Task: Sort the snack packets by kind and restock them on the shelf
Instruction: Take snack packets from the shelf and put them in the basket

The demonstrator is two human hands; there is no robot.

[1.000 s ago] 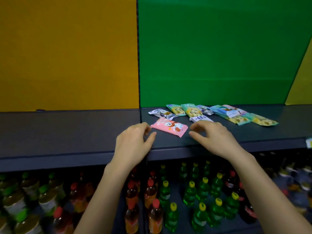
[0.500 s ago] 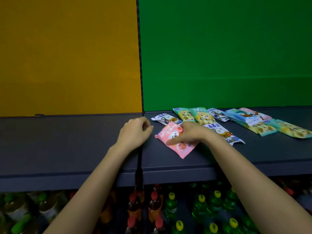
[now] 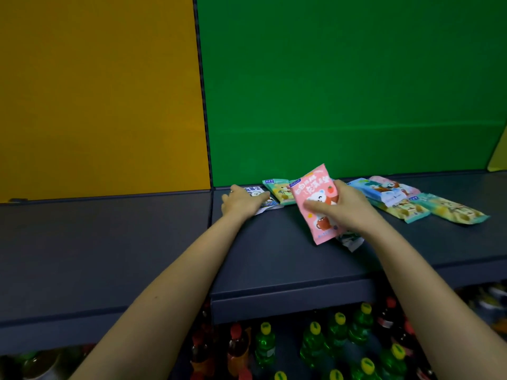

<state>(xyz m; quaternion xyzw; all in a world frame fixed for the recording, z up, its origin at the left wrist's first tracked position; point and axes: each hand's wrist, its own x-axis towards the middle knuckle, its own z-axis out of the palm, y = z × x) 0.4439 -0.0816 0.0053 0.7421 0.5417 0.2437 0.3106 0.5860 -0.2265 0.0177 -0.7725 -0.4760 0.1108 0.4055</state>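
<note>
My right hand [image 3: 344,211] grips a pink snack packet [image 3: 312,197] with a bear print and holds it tilted upright above the dark shelf [image 3: 274,256]. My left hand [image 3: 241,202] lies on a white and blue packet [image 3: 256,192] at the left end of the row; how its fingers lie on it is hidden. Behind them lies a green and yellow packet [image 3: 278,189]. Another white packet [image 3: 349,239] peeks out under my right wrist. To the right lie a light blue packet [image 3: 370,189], a pink one [image 3: 395,185] and teal-yellow packets [image 3: 452,211].
A yellow panel [image 3: 96,91] and a green panel [image 3: 343,83] form the back wall. The left half of the shelf top [image 3: 96,242] is bare. On the tier below stand green bottles [image 3: 312,344] with yellow caps and red-capped bottles [image 3: 237,349].
My right hand has lifted the pink packet off the shelf and tipped it upright. My left hand has moved right and back onto the white and blue packet.
</note>
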